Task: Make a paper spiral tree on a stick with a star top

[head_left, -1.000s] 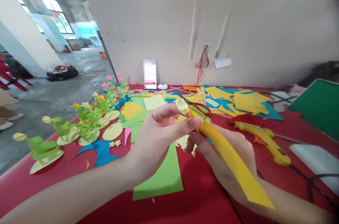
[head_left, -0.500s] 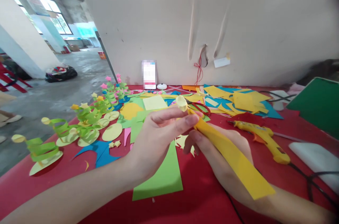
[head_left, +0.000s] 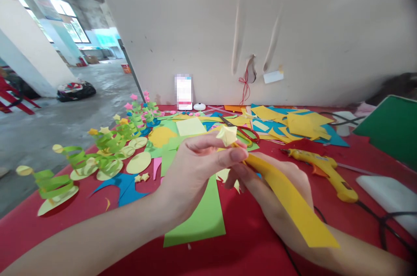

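Biggest thing first: a big white board [head_left: 195, 28] is stood up beyond both hands. A red-covered table [head_left: 247, 241] is spread out underneath them. Over it, the left hand [head_left: 198, 167] is kept up with thumb and finger pinched on one end of the yellow paper strip [head_left: 291, 200]. The right hand [head_left: 265, 195] is curled in just beside it, fingers bunched up right by the strip, but whatever's pinched there is hidden, so its grip can't be told.

Well off to the right of the right hand, a dark green panel [head_left: 391, 130] is tilted up. A light green sheet [head_left: 198, 228] is laid flat below the left hand. The strip itself is slanted across the right hand, loose end hung out past the wrist. To the left of the left wrist, a cut-up blue piece [head_left: 130, 187] can be seen.

A yellow glue gun [head_left: 340, 184] is parked right of the right hand. Beyond the left hand, a phone [head_left: 184, 93] is leaned on the board, and red-handled scissors [head_left: 249, 128] are left just past the fingertips.

Smallest stuff: a pale yellow star [head_left: 228, 135] is perched just above the left thumb, and some tiny folded stars [head_left: 145, 176] are dropped left of that hand.
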### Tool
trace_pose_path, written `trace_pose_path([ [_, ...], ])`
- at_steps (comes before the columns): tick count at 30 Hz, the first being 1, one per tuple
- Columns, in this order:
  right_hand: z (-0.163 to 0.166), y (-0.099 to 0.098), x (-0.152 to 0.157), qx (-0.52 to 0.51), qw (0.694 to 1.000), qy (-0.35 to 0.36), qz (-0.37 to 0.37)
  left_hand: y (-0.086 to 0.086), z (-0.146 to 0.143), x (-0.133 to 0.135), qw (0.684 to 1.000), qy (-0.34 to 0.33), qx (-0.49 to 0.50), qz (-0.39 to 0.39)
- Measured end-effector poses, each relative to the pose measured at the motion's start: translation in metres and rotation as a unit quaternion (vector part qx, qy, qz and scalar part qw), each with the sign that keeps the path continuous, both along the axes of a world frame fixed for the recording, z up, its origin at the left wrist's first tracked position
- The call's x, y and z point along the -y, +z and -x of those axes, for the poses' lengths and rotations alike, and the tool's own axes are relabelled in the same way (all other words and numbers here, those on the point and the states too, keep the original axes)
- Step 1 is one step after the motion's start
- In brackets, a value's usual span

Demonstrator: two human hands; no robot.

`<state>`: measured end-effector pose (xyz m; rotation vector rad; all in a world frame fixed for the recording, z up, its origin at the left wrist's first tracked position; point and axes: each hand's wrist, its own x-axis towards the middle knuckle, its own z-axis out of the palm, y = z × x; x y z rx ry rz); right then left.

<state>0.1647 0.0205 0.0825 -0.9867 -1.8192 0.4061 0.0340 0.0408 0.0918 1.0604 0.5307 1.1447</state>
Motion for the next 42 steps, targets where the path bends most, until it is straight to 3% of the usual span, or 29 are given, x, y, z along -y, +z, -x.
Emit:
trace_pose_path([
  [7,-0.003,-0.003,0.002,-0.048,0.995,0.07,0.052,-0.003,0.002,0.002,0.999,-0.037,0.0,-0.01],
  [15,-0.001,-0.001,0.002,-0.1,0.982,0.09,0.13,0.0,0.001,0.001,0.999,-0.028,-0.008,-0.027],
  [18,-0.001,-0.001,0.002,-0.095,0.985,0.079,0.12,0.0,0.002,0.002,0.999,0.016,-0.032,-0.029],
  [24,-0.002,0.001,0.002,-0.061,0.993,0.066,0.072,-0.001,0.003,0.001,0.986,0.099,-0.079,-0.105],
  [30,-0.001,0.001,0.0,-0.06,0.995,0.045,0.062,-0.005,0.001,0.003,0.985,0.099,-0.08,-0.118],
  [37,-0.001,-0.006,0.001,-0.138,0.982,0.091,0.094,-0.011,0.003,0.004,0.984,0.091,-0.102,-0.116],
  [42,-0.003,-0.008,0.001,-0.118,0.983,0.104,0.096,-0.01,0.002,0.002,0.985,0.077,-0.108,-0.109],
])
